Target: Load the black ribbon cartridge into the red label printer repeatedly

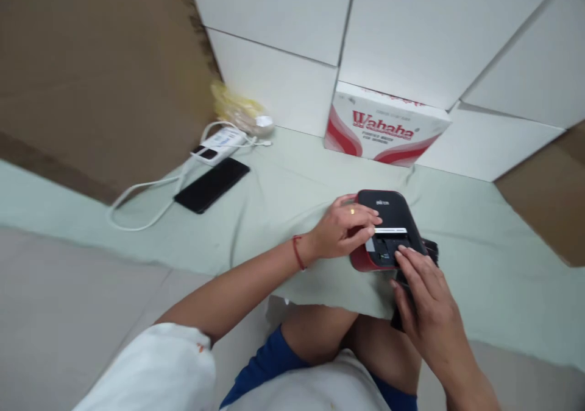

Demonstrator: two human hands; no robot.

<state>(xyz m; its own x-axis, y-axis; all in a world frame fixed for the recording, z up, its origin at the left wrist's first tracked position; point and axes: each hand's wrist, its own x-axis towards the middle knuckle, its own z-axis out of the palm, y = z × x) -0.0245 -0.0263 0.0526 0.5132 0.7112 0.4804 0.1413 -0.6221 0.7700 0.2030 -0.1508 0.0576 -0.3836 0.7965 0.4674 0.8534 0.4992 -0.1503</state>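
White sleeve (150,368); left fingers (361,225) gripping red-black label printer (379,201), bay (386,246) open; right fingers (411,271) holding black piece (397,319).

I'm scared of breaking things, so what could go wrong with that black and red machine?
The machine sits on a wrinkled green cloth near its edge, so it might slide or tip if the left hand lets go.

The dark piece by the right hand hangs over the cloth's edge, so it could perhaps slip and fall.
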